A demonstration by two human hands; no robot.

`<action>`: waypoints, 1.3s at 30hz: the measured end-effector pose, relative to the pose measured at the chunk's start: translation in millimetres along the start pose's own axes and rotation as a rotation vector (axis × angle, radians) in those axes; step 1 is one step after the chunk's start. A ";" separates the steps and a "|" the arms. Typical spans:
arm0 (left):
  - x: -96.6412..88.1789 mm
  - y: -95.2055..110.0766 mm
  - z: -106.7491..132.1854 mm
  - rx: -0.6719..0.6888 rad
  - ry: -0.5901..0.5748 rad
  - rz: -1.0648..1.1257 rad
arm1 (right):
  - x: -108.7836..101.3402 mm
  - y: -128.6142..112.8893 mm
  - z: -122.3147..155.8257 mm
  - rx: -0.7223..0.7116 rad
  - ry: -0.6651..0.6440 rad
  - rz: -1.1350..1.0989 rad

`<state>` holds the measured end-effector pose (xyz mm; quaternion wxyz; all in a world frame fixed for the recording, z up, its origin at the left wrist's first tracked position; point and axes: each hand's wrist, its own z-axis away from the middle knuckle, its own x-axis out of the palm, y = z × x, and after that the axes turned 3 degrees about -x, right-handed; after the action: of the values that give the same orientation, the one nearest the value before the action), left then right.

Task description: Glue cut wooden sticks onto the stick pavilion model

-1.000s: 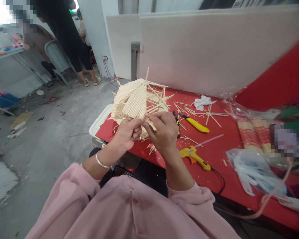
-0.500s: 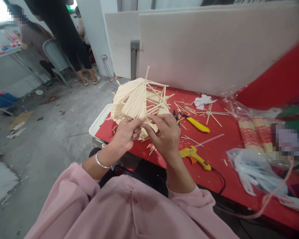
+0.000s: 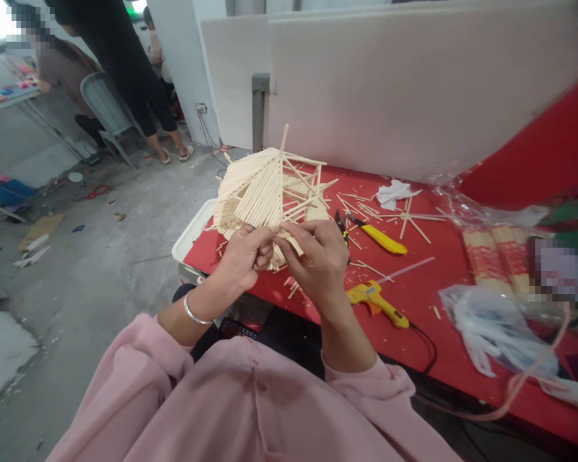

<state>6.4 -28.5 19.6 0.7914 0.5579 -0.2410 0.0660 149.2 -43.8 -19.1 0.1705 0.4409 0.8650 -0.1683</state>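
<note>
A house-like model of pale wooden sticks [image 3: 259,202] sits on the red table, its sloping roof part covered with sticks laid side by side and part bare frame. At the roof's lower edge, my left hand [image 3: 248,255] is closed, thumb against a bent forefinger. Right beside it, my right hand [image 3: 318,253] has thumb and forefinger drawn together, almost touching the left fingertips. Whatever the two hands pinch is too small and too hidden to name. A yellow hot glue gun [image 3: 378,303] with a clear glue stick lies to the right of my right hand.
Yellow-handled cutting pliers [image 3: 379,238], cut sticks [image 3: 417,224] and crumpled tissue [image 3: 394,194] lie on the red table [image 3: 443,269]. Bundled sticks [image 3: 486,256] and a plastic bag [image 3: 491,327] are at right. White boards [image 3: 390,96] stand behind. Other people [image 3: 120,70] are at far left.
My two hands stay at the roof's lower edge, with only a slight shift of the right fingers closer to the left ones. The view has moved very slightly.
</note>
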 end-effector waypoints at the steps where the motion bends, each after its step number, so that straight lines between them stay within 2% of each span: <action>1: -0.7 -0.1 -0.2 -0.009 -0.002 0.007 | 0.0 -0.2 0.0 -0.008 0.009 -0.003; 11: -2.9 0.0 -0.7 -0.061 0.009 0.041 | -0.3 0.2 2.2 -0.011 0.000 -0.017; 24: -2.5 0.0 0.3 -0.018 -0.011 -0.001 | 0.1 -0.5 3.1 -0.002 -0.003 -0.027; 39: -1.4 -2.1 1.4 0.013 0.030 -0.032 | 2.1 -2.1 3.1 -0.027 0.022 -0.011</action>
<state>5.5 -30.3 17.5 0.7922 0.5659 -0.2195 0.0633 146.8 -44.8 -22.6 0.1659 0.4359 0.8713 -0.1527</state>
